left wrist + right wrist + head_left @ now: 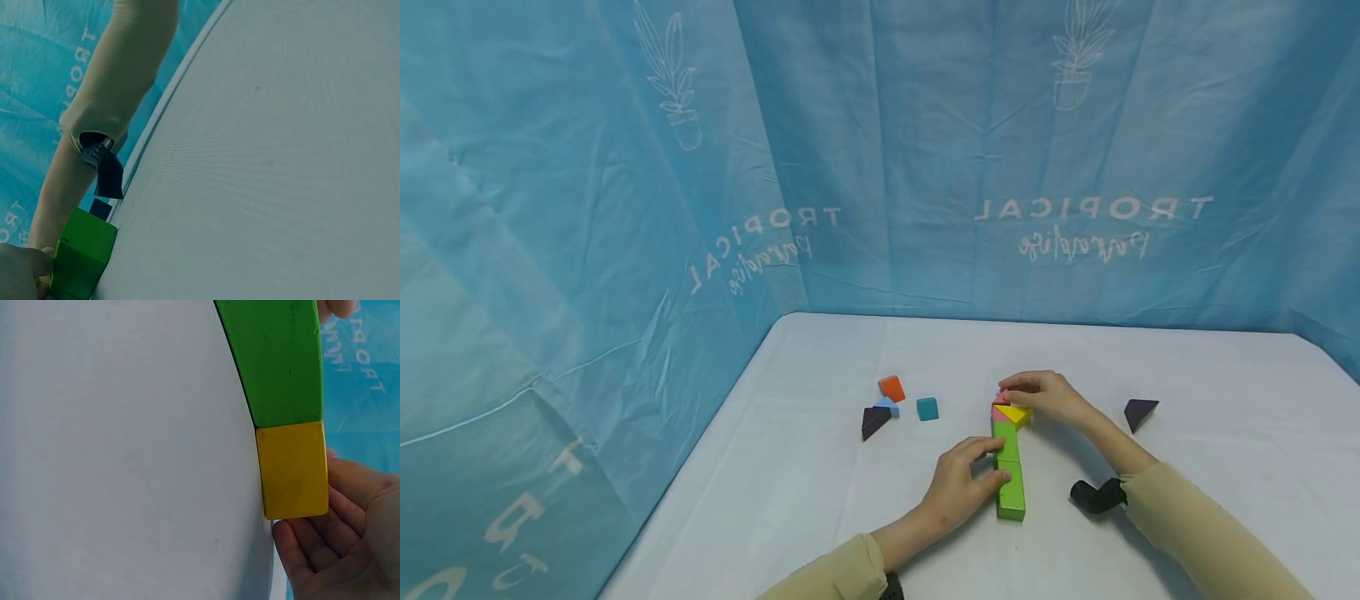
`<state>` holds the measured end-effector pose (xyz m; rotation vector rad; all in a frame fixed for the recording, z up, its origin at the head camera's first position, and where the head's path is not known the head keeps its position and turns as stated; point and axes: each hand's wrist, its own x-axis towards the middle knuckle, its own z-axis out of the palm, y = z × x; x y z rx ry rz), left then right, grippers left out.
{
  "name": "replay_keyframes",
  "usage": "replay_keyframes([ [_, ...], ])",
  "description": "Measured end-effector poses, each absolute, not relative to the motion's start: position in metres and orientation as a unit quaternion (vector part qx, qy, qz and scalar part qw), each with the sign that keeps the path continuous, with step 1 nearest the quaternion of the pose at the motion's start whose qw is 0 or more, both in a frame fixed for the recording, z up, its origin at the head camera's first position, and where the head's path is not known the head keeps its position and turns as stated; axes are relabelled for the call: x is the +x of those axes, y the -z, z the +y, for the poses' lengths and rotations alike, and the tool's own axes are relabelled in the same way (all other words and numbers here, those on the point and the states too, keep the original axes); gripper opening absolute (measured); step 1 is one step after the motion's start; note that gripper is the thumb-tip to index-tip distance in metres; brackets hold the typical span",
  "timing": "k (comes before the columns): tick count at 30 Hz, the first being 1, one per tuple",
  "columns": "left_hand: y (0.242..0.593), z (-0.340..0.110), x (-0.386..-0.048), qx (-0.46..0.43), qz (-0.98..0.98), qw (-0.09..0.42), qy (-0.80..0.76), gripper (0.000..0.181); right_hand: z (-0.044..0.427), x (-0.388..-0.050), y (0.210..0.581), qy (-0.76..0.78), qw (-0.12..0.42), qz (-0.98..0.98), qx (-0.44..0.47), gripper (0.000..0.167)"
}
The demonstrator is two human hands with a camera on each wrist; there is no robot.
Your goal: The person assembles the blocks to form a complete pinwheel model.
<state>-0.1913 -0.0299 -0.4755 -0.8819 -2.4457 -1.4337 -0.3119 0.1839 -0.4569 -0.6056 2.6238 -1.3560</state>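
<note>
Two long green blocks (1011,496) lie end to end in a row on the white table. Beyond them, a yellow triangular block (1017,414) sits against a pink triangular one (998,416). My right hand (1051,398) pinches another small pink block (1002,396) at the row's far end; its shape is mostly covered. Yellow and green sides show close up in the right wrist view, with my fingers behind the yellow block (292,472). My left hand (958,486) rests its fingertips and thumb on the left side of the green blocks, near their joint.
Left of the row lie an orange block (892,387), a light blue block (887,406), a black triangular block (875,422) and a teal block (927,408). Another black triangular block (1140,412) lies at the right. Blue curtains (887,167) hang behind the white table (790,500).
</note>
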Motion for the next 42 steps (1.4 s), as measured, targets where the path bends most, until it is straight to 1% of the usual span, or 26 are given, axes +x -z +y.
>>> replay_keyframes([
  [10,0.475,-0.029,-0.192,-0.301,-0.82,0.091,0.478,0.039,0.186,-0.309,0.456,0.445,0.063,0.871,-0.196,0.037],
  [16,0.474,-0.028,-0.191,-0.298,-0.82,0.085,0.481,0.039,0.187,-0.306,0.457,0.443,0.056,0.873,-0.198,0.037],
  [21,0.475,-0.027,-0.191,-0.299,-0.818,0.082,0.484,0.039,0.188,-0.304,0.455,0.446,0.057,0.872,-0.192,0.039],
  [24,0.476,-0.027,-0.191,-0.299,-0.817,0.083,0.485,0.039,0.193,-0.303,0.449,0.452,0.049,0.871,-0.183,0.043],
  [29,0.477,-0.027,-0.192,-0.301,-0.817,0.092,0.483,0.039,0.212,-0.3,0.429,0.473,0.004,0.864,-0.172,0.048],
  [33,0.477,-0.027,-0.192,-0.302,-0.817,0.096,0.482,0.039,0.236,-0.291,0.413,0.47,-0.031,0.871,-0.14,0.052],
  [38,0.476,-0.029,-0.192,-0.299,-0.816,0.092,0.486,0.04,0.271,-0.271,0.404,0.452,-0.055,0.886,-0.088,0.058],
  [42,0.476,-0.03,-0.192,-0.296,-0.815,0.089,0.49,0.04,0.295,-0.254,0.405,0.441,-0.067,0.894,-0.041,0.062],
])
